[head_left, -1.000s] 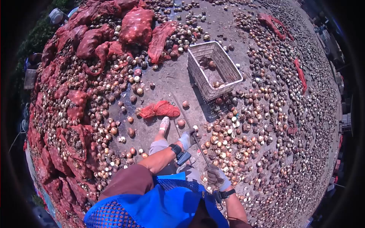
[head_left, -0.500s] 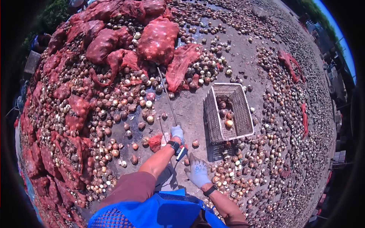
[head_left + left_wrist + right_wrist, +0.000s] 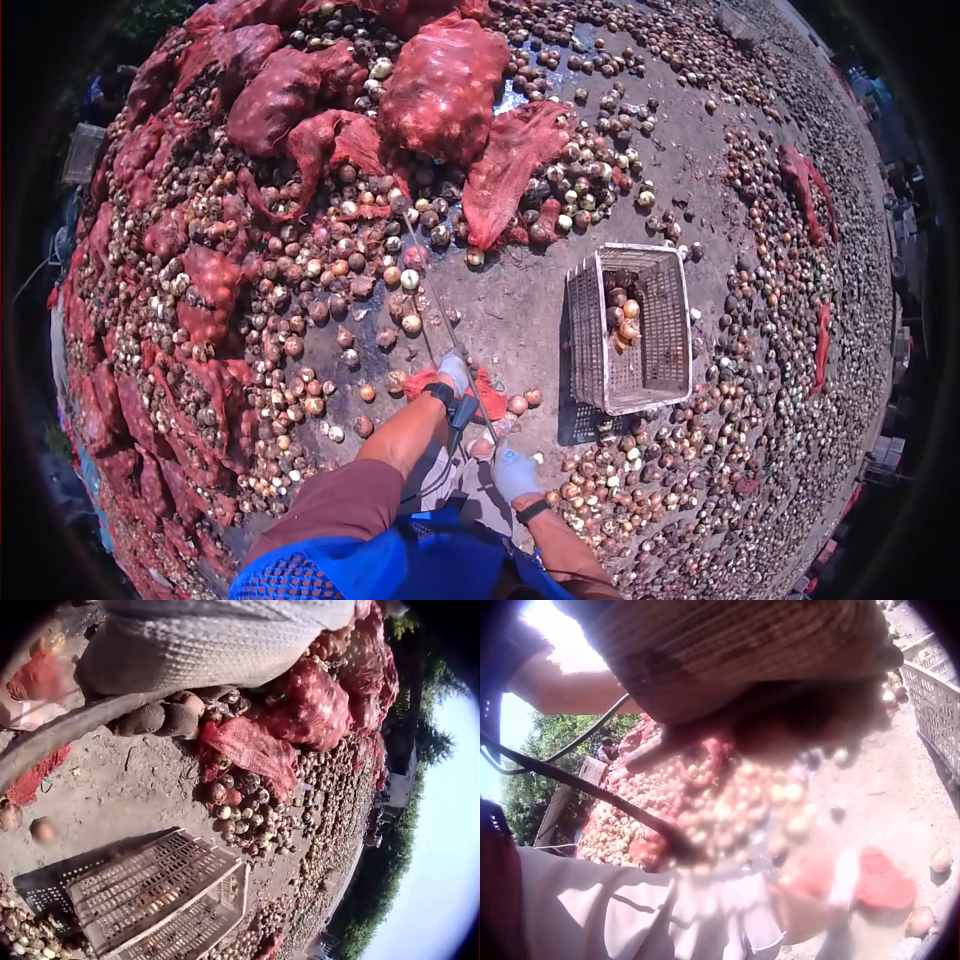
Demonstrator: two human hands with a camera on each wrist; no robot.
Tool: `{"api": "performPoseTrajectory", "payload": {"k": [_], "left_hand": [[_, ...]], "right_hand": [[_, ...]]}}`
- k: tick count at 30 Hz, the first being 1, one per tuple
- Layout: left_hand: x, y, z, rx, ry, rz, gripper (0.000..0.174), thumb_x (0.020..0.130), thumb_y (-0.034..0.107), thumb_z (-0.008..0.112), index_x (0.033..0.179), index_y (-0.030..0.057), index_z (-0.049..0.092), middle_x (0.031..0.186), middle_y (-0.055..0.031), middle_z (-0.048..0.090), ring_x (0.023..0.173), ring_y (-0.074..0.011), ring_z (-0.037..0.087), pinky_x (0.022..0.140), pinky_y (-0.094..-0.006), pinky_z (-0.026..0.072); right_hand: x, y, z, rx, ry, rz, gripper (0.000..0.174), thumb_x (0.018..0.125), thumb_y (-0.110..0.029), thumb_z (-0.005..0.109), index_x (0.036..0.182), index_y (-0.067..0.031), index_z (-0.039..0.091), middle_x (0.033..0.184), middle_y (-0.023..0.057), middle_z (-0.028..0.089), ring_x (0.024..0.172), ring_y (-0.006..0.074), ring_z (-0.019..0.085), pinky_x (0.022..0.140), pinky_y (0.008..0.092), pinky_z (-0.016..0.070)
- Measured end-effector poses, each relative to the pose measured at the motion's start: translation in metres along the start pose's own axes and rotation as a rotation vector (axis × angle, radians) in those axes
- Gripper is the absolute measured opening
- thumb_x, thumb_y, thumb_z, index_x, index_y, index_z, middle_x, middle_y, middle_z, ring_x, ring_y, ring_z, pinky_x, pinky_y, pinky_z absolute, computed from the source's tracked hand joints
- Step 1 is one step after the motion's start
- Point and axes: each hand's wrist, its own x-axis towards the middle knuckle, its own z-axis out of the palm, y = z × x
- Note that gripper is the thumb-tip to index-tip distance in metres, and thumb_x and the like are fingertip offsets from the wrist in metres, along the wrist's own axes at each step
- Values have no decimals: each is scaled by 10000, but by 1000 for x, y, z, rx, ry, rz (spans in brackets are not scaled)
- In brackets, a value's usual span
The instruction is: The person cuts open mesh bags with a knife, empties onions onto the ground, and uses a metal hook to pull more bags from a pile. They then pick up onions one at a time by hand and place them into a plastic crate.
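My left hand [image 3: 455, 370], in a pale work glove, grips the shaft of a long, thin metal hook [image 3: 430, 290]. The shaft slants away from my body, its far end overlapping the onions [image 3: 398, 205] in front of the red mesh sacks. In the left wrist view the shaft [image 3: 75, 726] runs under the glove, with grey fingertips [image 3: 180, 720] curled beneath. My right hand [image 3: 515, 472], also gloved, holds the hook's near end, its fingers drawn in there. The right wrist view shows the glove [image 3: 735, 652] dark and blurred.
Full red mesh sacks [image 3: 445, 90] pile up with loose onions at left and back. A slatted plastic crate [image 3: 650, 400] with a few onions stands right of my hands. Onions [image 3: 640, 470] cover the ground at right. A crumpled red net [image 3: 490, 398] lies by my feet.
The hook swung left and forward toward the onions by the sacks. My right hand let go, spread its fingers, then closed at the near end. The crate now appears farther right.
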Motion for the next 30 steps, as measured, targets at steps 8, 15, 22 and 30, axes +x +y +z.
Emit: {"api": "performPoseTrajectory", "payload": {"k": [8, 15, 22, 30], "left_hand": [[-19, 25, 64, -68, -194, -53, 337, 953, 443, 457, 1015, 112, 451, 707, -100, 557, 653, -334, 607, 480, -391, 458], [-18, 45, 125, -62, -398, -204, 193, 926, 281, 533, 997, 113, 469, 695, -89, 568, 628, -313, 597, 489, -387, 471], [-1, 122, 209, 122, -500, -155, 148, 940, 252, 529, 1000, 121, 494, 757, -102, 605, 661, -301, 635, 509, -385, 519], [-74, 330, 378, 376, -767, 136, 362, 922, 240, 591, 1222, 134, 419, 880, -65, 571, 674, -232, 627, 613, -386, 568]], "right_hand": [[22, 43, -63, 56, 35, -18, 335, 887, -310, 488, 1029, -21, 579, 822, 232, 664, 759, 402, 659, 680, 526, 500], [49, 41, -113, 299, 19, 38, 379, 907, -337, 468, 1018, 10, 572, 844, 294, 637, 822, 458, 623, 758, 530, 481], [140, 26, -158, 409, 204, 92, 310, 918, -315, 495, 1004, -31, 586, 809, 285, 632, 787, 460, 620, 710, 545, 473], [303, -55, -312, 436, 457, 124, 345, 873, -277, 551, 904, 65, 586, 816, 320, 619, 810, 476, 612, 730, 537, 476]]}}
